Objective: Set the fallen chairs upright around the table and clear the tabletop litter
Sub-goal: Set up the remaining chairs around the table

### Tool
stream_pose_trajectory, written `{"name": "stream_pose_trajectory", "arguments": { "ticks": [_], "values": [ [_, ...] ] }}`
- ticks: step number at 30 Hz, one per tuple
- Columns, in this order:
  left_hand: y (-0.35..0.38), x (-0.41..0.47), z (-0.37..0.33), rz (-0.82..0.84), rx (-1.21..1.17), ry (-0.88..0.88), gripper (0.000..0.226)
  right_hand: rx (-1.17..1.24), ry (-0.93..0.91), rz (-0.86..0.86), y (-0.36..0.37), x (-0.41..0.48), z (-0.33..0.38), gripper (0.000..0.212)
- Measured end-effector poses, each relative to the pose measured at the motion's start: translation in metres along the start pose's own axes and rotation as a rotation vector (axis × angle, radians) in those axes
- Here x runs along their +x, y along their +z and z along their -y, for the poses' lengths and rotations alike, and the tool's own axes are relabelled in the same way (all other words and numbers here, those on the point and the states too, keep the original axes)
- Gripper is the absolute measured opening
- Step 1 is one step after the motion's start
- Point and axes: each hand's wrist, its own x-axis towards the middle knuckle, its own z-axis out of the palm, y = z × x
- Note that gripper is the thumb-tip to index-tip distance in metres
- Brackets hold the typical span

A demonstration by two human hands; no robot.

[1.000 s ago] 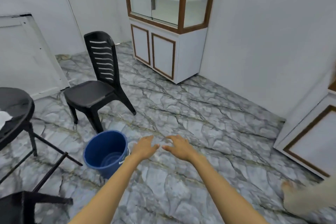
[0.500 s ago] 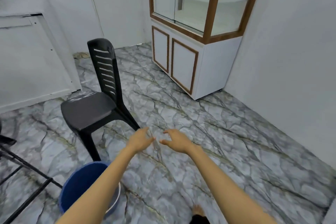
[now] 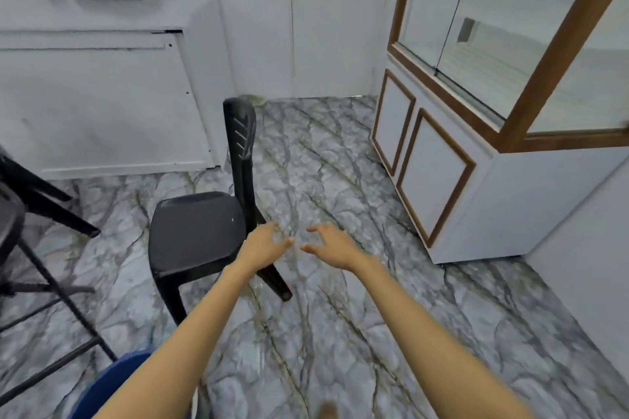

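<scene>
The black plastic chair [image 3: 200, 231] had been approached and was seen upright just left of the empty, loosely spread left hand [image 3: 263, 245] and right hand [image 3: 335, 245], where it could be toppled by a careless reach.

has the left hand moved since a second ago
Yes: the left hand has gone forward, from beside the blue bucket to the back corner of the black chair; contact cannot be told.
</scene>
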Motion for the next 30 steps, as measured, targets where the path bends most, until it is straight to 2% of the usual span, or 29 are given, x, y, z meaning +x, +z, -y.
{"name": "stream_pose_trajectory", "arguments": {
  "ticks": [5,10,14,21,30],
  "values": [
    [-0.003,0.097,-0.031,0.019,-0.041,-0.007,0.067,-0.001,-0.052,0.056,-0.043,0.093,-0.03,0.062],
    [-0.016,0.198,-0.065,0.0,-0.093,-0.093,0.067,-0.07,-0.06,0.135,-0.11,0.197,-0.058,0.064],
    [-0.028,0.263,-0.083,-0.036,-0.112,-0.17,0.066,-0.126,-0.085,0.132,-0.145,0.278,-0.077,0.06],
    [-0.041,0.346,-0.104,-0.206,-0.211,-0.321,0.062,-0.193,-0.331,0.258,-0.189,0.416,-0.09,0.059],
    [-0.045,0.359,-0.136,-0.571,-0.347,-0.713,0.065,-0.185,-0.756,0.552,-0.238,0.527,-0.062,0.055]
  ]
}}
